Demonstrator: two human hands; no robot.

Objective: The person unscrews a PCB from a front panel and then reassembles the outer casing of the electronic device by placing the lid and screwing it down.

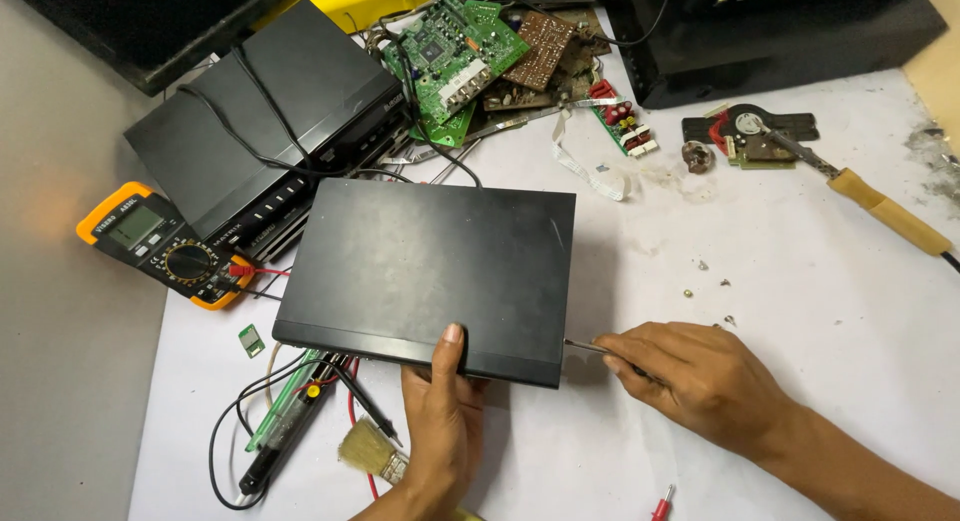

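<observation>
A flat black electronics box [430,266] lies in the middle of the white work surface. My left hand [440,421] grips its near edge, thumb pressed on the top cover. My right hand [695,376] is closed around a thin metal screwdriver [585,346], whose tip reaches the box's right near corner. The tool's handle is hidden inside my fist.
A second black box [270,111] with cables sits at the back left beside an orange multimeter [160,243]. Green circuit boards [460,51] lie behind. A soldering iron [880,206] rests at the right. A brush [370,451], probes and wires lie near my left hand. Small screws [700,281] are scattered.
</observation>
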